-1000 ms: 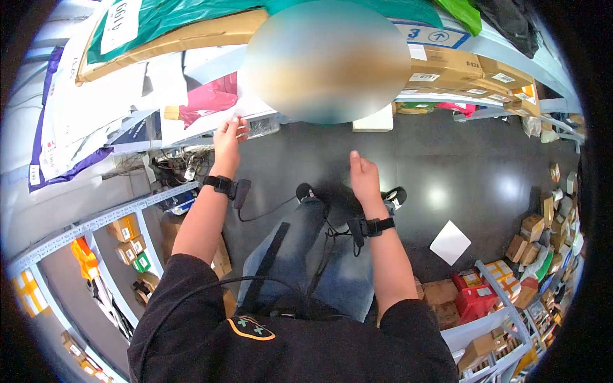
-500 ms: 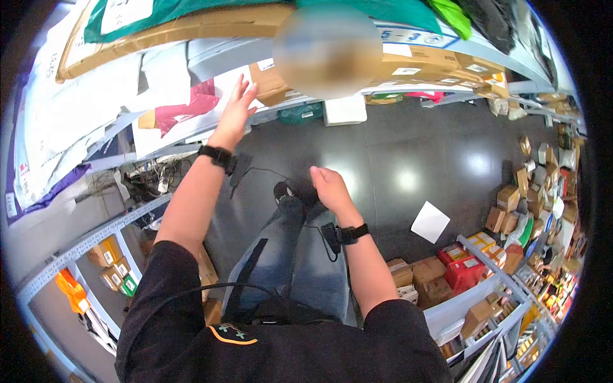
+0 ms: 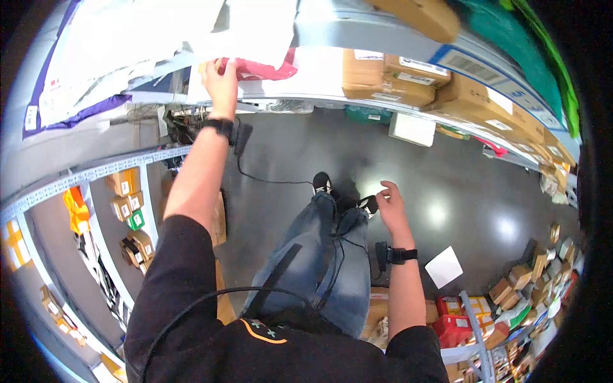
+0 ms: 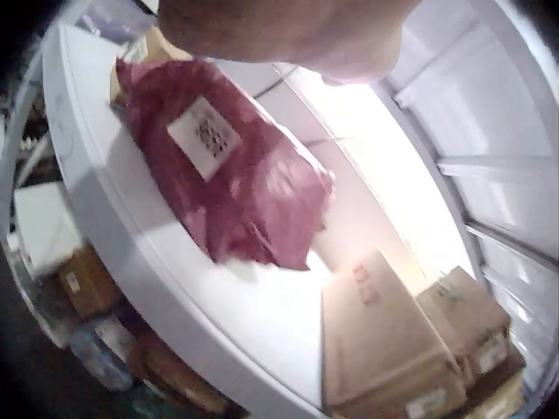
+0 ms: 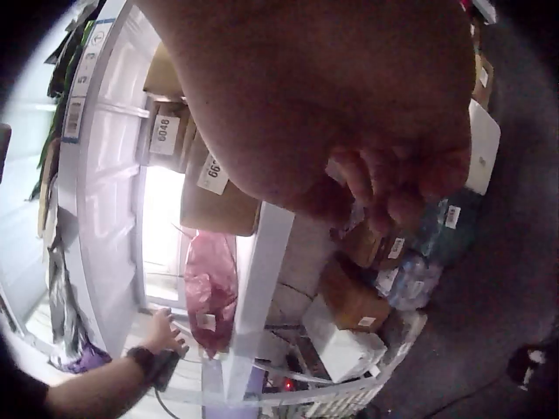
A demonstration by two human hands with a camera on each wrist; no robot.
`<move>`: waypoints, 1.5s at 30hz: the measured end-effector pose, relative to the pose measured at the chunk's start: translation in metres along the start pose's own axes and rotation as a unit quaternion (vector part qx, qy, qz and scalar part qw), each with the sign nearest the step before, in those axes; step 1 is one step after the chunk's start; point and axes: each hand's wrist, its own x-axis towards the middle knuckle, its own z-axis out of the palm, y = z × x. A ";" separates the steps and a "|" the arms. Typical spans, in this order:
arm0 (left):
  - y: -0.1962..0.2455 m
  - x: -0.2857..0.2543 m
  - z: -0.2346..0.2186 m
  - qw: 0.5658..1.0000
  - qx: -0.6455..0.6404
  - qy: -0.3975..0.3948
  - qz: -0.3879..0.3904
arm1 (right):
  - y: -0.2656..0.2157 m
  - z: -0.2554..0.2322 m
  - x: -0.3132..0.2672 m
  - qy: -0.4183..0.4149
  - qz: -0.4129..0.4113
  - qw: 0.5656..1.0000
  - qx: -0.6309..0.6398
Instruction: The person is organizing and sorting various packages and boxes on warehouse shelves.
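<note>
A dark pink plastic mailing bag [image 4: 236, 183] with a white coded label lies on a white shelf [image 4: 188, 279]. In the head view, my left hand [image 3: 220, 86] reaches to the left end of this bag, its fingertips right at the plastic. The right wrist view shows the left hand [image 5: 164, 336] with its fingers spread beside the bag [image 5: 210, 275]. My right hand [image 3: 391, 207] hangs over the floor in front of my legs, fingers loosely bent and holding nothing.
Labelled cardboard boxes [image 3: 405, 80] stand along the same shelf, right of the bag. White packages [image 3: 115, 51] lie on the level above. A white foam box [image 3: 412, 129] sits below. Parcels [image 3: 533, 287] are piled at the right, and a white sheet [image 3: 444, 267] lies on the floor.
My left hand has moved in over the shelf to the left end of the pink bag. The right hand has swung rightward, its fingers loosening. The head view has turned.
</note>
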 end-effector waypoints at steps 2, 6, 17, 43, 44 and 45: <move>-0.016 0.011 -0.006 0.994 -0.026 -0.092 -0.049 | 0.008 -0.006 0.010 -0.010 0.006 0.999 -0.037; 0.007 0.005 0.003 0.987 -0.018 -0.150 -0.060 | 0.014 -0.008 0.026 -0.030 -0.007 0.998 -0.053; 0.048 -0.022 -0.018 0.960 -0.046 -0.274 0.017 | -0.074 0.050 0.037 -0.057 -0.054 0.994 -0.076; -0.073 0.074 -0.058 0.952 -0.058 -0.252 0.166 | -0.289 0.136 0.175 0.216 -0.243 0.926 -0.194; -0.067 0.070 -0.066 0.955 -0.036 -0.248 0.160 | -0.291 0.139 0.177 0.176 -0.241 0.947 -0.118; -0.061 0.066 -0.072 0.957 -0.014 -0.246 0.153 | -0.293 0.142 0.179 0.137 -0.236 0.961 -0.040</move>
